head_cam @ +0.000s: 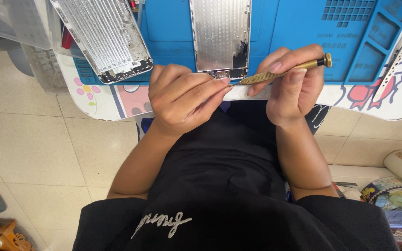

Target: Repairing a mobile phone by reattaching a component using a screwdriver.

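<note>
My right hand (294, 86) holds a slim brass screwdriver (284, 70) level, its tip pointing left. My left hand (184, 97) pinches at that tip with thumb and forefinger; whatever is between the fingertips is too small to see. Both hands hover at the near edge of a blue work mat (294, 28). Just beyond them a bare silver phone housing (220, 35) lies upright on the mat, inner side up. A second silver housing (103, 37) lies tilted at the mat's left end.
The mat rests on a small white table with cartoon prints (103, 100). A clear plastic box (10, 21) sits at far left. Rolls of tape and clutter (396, 186) lie on the tiled floor to the right. My lap in black clothing fills the bottom.
</note>
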